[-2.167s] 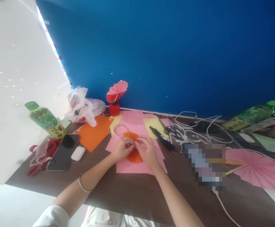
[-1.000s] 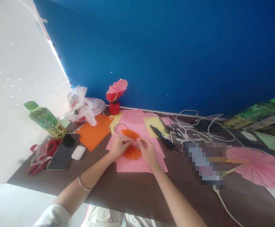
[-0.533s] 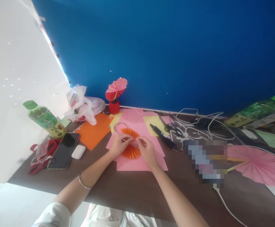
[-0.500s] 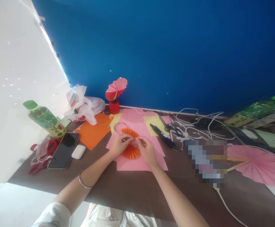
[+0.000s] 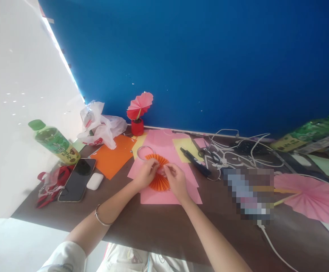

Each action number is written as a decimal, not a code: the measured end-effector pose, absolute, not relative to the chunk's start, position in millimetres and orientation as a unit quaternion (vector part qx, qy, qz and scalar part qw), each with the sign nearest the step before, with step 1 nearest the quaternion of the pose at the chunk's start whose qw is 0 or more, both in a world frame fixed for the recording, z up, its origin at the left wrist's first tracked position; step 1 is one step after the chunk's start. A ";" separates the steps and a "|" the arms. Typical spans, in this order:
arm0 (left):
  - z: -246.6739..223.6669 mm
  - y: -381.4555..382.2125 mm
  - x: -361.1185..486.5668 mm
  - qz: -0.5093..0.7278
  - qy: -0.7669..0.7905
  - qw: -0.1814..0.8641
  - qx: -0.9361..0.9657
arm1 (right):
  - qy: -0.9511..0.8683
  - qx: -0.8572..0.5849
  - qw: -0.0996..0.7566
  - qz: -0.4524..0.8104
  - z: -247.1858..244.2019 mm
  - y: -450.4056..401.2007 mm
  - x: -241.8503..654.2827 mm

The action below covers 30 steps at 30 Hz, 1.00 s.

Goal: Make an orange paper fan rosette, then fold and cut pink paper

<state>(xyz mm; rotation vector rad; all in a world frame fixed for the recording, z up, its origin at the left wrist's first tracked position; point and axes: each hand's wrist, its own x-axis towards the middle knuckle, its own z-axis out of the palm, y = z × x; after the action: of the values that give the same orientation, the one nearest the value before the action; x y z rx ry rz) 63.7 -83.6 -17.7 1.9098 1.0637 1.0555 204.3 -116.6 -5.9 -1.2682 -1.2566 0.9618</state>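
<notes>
An orange pleated paper fan (image 5: 159,184), spread into a near-round shape, lies over pink paper sheets (image 5: 170,199) at the front middle of the desk. My left hand (image 5: 148,172) closes on the fan's left side, fingertips near its centre. Opposite it, my right hand (image 5: 176,178) pinches at the right side near the same centre. The fingertips of both hands almost meet there, and they hide the fan's middle. Just behind the fan rests a thin ring (image 5: 145,148) on the pink paper.
Left of the papers are an orange sheet (image 5: 115,156), a white case (image 5: 95,181), a phone (image 5: 78,179) and a green-capped bottle (image 5: 55,141). A paper flower in a red pot (image 5: 137,127) stands behind. To the right are a black pen-like tool (image 5: 195,162), tangled white cables (image 5: 223,156) and a pink pleated fan (image 5: 314,196).
The left hand's fingers have shifted slightly at the fan's centre. Both hands stay on the fan, and the whole view has moved a little.
</notes>
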 end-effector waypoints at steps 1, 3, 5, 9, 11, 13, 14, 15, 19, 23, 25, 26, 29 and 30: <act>-16.5 -84.4 63.5 0.401 0.407 0.340 0.747 | -0.528 -0.529 0.529 0.401 -5.1 -117.0 203.6; -14.7 -85.0 63.4 0.393 0.404 0.336 0.755 | -0.528 -0.527 0.529 0.404 -3.9 -117.9 202.0; -14.3 -84.6 63.9 0.399 0.404 0.352 0.744 | -0.524 -0.526 0.529 0.411 -3.0 -119.0 200.5; -16.7 -82.7 66.1 0.423 0.410 0.400 0.702 | -0.515 -0.525 0.531 0.421 -1.3 -120.8 199.3; -18.1 -82.6 67.3 0.427 0.413 0.417 0.688 | -0.523 -0.522 0.527 0.419 -0.5 -121.1 200.1; -18.7 -83.1 68.1 0.430 0.412 0.432 0.677 | -0.549 -0.517 0.515 0.409 -0.6 -120.9 201.3; -18.7 -83.5 68.4 0.434 0.413 0.437 0.670 | -0.567 -0.513 0.507 0.398 -1.1 -120.4 202.0; -18.6 -83.8 68.6 0.439 0.414 0.441 0.664 | -0.586 -0.508 0.500 0.385 -1.9 -119.8 202.6; -19.6 -83.9 68.7 0.456 0.421 0.454 0.639 | -0.638 -0.486 0.483 0.351 -6.8 -117.2 204.3; -22.3 -83.1 68.2 0.456 0.422 0.473 0.624 | -0.671 -0.473 0.455 0.345 -8.6 -116.5 205.7; -22.7 -83.1 67.8 0.454 0.424 0.473 0.625 | -0.674 -0.477 0.445 0.348 -8.7 -116.6 206.6; -22.4 -83.2 67.4 0.452 0.424 0.471 0.628 | -0.666 -0.483 0.446 0.353 -9.1 -116.4 206.9; -20.2 -83.6 65.8 0.443 0.422 0.453 0.648 | -0.627 -0.513 0.457 0.367 -12.0 -114.3 207.7; -19.4 -83.8 65.2 0.440 0.420 0.447 0.656 | -0.620 -0.520 0.459 0.367 -13.3 -113.2 207.8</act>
<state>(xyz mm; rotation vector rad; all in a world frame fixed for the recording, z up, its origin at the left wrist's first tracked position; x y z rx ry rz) 65.2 -83.8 -19.4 1.6243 1.0399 1.0884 207.8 -113.2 -13.3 -1.2798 -1.5262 0.9038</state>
